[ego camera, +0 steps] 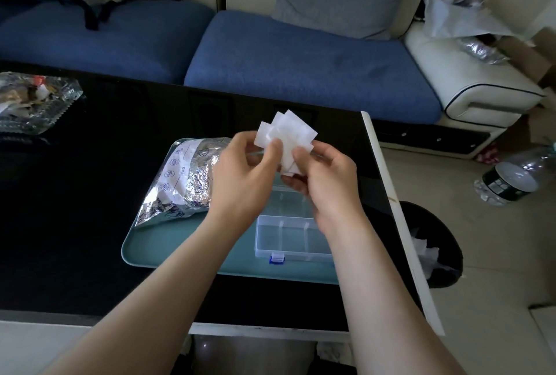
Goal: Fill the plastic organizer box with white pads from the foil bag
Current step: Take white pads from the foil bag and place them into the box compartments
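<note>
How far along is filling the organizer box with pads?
Done: the organizer box lies open on the tray, beside the foil bag. In hand: the left hand and right hand pinch a fan of white pads above the box. Left: the compartments in view look empty, so all the filling.

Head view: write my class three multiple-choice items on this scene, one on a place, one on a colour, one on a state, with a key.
1. Where does the foil bag lie? A) on the teal tray, left of the organizer box B) on the sofa C) in the bin
2. The box's latch is: A) red B) blue C) green
3. The white pads are: A) in the box B) held by the left hand and right hand C) in the bag
Key: A, the bag rests on the tray; B, the clasp shows blue; B, both hands pinch them.
</note>
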{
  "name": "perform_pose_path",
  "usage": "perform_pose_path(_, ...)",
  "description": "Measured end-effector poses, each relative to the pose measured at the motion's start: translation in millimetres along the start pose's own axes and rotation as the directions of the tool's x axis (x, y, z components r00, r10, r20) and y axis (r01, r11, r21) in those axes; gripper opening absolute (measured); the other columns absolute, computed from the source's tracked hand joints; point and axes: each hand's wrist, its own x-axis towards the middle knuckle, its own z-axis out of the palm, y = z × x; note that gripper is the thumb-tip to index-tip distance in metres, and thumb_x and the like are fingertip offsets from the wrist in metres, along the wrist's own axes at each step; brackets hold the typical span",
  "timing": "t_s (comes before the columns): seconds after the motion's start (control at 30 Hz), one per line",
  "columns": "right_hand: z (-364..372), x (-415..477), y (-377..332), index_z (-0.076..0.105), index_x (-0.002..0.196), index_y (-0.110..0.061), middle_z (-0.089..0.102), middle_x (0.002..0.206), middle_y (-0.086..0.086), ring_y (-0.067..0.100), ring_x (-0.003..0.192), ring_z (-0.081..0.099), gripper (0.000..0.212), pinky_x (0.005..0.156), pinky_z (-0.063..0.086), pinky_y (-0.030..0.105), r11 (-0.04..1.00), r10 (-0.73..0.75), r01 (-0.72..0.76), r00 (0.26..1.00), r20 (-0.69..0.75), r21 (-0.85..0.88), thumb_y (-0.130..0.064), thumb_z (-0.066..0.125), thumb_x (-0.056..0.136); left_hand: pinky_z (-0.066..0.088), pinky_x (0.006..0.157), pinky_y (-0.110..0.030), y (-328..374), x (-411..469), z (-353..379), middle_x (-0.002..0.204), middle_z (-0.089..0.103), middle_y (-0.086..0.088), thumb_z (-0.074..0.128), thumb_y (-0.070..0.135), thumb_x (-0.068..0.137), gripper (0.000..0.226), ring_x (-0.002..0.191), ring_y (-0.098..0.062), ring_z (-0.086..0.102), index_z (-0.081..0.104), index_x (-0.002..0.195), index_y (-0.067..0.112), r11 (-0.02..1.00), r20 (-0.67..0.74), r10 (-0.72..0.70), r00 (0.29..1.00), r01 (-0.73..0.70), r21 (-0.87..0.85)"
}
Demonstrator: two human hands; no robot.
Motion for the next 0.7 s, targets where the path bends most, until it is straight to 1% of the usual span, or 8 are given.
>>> perform_pose_path(0.1,-5,-5,-7,0.070,0.123,-0.008,0.081,0.098,0.008,0.022,0.088,0.081,0.025,0.068,0.064,0.031,1.000,0.005,-0.005,0.999,0.032,-0.011,-0.010,0.074,0.098,0.061,0.082,-0.036,1,-3,12,0.093,0.078,-0.013,0.062,0.025,0.106,0.028,0.087,-0.021,0.075,0.072,0.103,-0.001,0.907,0.191,-0.175,0.966,0.233,-0.350)
perform_pose_path(0.17,-9,-9,-8,0.070,0.124,-0.009,0.082,0.096,0.008,0.023,0.087,0.081,0.029,0.066,0.064,0.030,0.999,0.009,-0.005,0.997,0.074,-0.047,-0.013,0.078,0.096,0.063,0.080,-0.037,2,-4,15,0.098,0.078,-0.020,0.058,0.022,0.108,0.031,0.090,-0.029,0.076,0.071,0.104,-0.005,0.827,0.217,-0.260,0.941,0.333,-0.453)
perform_pose_path(0.23,-14,-12,-8,0.068,0.126,-0.008,0.082,0.098,0.011,0.025,0.090,0.081,0.034,0.070,0.065,0.031,0.999,0.025,-0.021,0.993,0.119,-0.036,-0.012,0.079,0.095,0.063,0.077,-0.034,4,-5,15,0.100,0.078,-0.021,0.056,0.021,0.109,0.031,0.092,-0.031,0.077,0.070,0.107,-0.007,0.772,0.224,-0.324,0.919,0.394,-0.498)
perform_pose_path(0.4,-29,-16,-8,0.072,0.124,-0.011,0.082,0.100,0.012,0.026,0.094,0.080,0.030,0.083,0.065,0.035,0.997,0.044,-0.032,0.985,0.169,-0.072,-0.001,0.074,0.096,0.061,0.074,-0.029,6,-5,14,0.083,0.076,-0.011,0.058,0.018,0.108,0.024,0.075,-0.019,0.075,0.068,0.096,0.000,0.687,0.205,-0.426,0.881,0.462,-0.561)
perform_pose_path(0.5,-35,-14,-8,0.075,0.118,-0.014,0.082,0.094,0.010,0.024,0.088,0.080,0.029,0.079,0.066,0.034,0.988,0.037,-0.021,0.994,0.103,-0.152,-0.001,0.078,0.092,0.065,0.075,-0.034,4,-5,16,0.088,0.077,-0.014,0.059,0.015,0.108,0.019,0.082,-0.025,0.078,0.065,0.096,0.001,0.666,0.183,-0.447,0.875,0.463,-0.585)
perform_pose_path(0.57,-38,-13,-8,0.077,0.115,-0.015,0.082,0.091,0.008,0.022,0.085,0.080,0.028,0.074,0.064,0.031,0.985,0.028,-0.018,0.998,0.052,-0.173,-0.002,0.080,0.090,0.067,0.075,-0.036,2,-3,16,0.100,0.077,-0.018,0.058,0.013,0.108,0.015,0.093,-0.029,0.079,0.064,0.105,-0.001,0.655,0.184,-0.452,0.873,0.465,-0.596)
perform_pose_path(0.63,-40,-11,-9,0.079,0.113,-0.017,0.081,0.091,0.007,0.019,0.079,0.078,0.029,0.070,0.063,0.026,0.985,0.020,-0.027,0.999,-0.039,-0.173,-0.002,0.078,0.089,0.067,0.080,-0.040,0,-2,16,0.112,0.075,-0.021,0.058,0.011,0.107,0.019,0.098,-0.029,0.078,0.062,0.116,-0.004,0.657,0.185,-0.457,0.870,0.470,-0.589)
perform_pose_path(0.7,-42,-10,-11,0.080,0.112,-0.021,0.080,0.096,0.003,0.014,0.075,0.072,0.030,0.069,0.060,0.021,0.985,-0.005,-0.021,0.989,-0.146,-0.172,-0.002,0.073,0.090,0.066,0.083,-0.042,0,-1,17,0.115,0.074,-0.022,0.058,0.009,0.106,0.016,0.097,-0.028,0.077,0.062,0.116,-0.003,0.653,0.189,-0.475,0.859,0.488,-0.579)
